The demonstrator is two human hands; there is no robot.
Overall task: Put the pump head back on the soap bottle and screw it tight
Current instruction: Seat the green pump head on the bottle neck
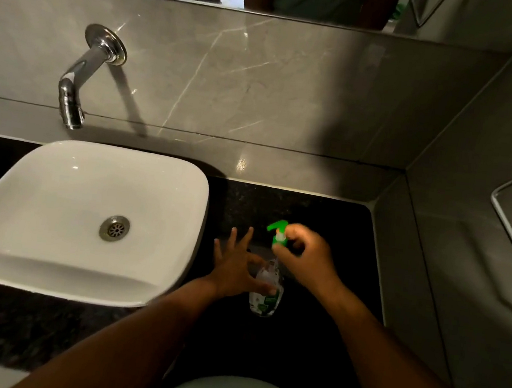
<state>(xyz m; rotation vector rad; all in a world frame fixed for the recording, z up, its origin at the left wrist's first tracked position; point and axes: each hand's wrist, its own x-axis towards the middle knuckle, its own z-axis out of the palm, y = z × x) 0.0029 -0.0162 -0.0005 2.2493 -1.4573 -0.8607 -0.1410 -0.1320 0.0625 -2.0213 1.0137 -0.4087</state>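
clear soap bottle [265,295] stands upright on dark counter; green pump head [278,232] sits at its neck

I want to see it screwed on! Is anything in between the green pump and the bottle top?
Nothing visible stands between them. The right hand holds the green pump head right over the neck of the soap bottle, which the left hand steadies on the black counter. Whether it is seated is unclear.
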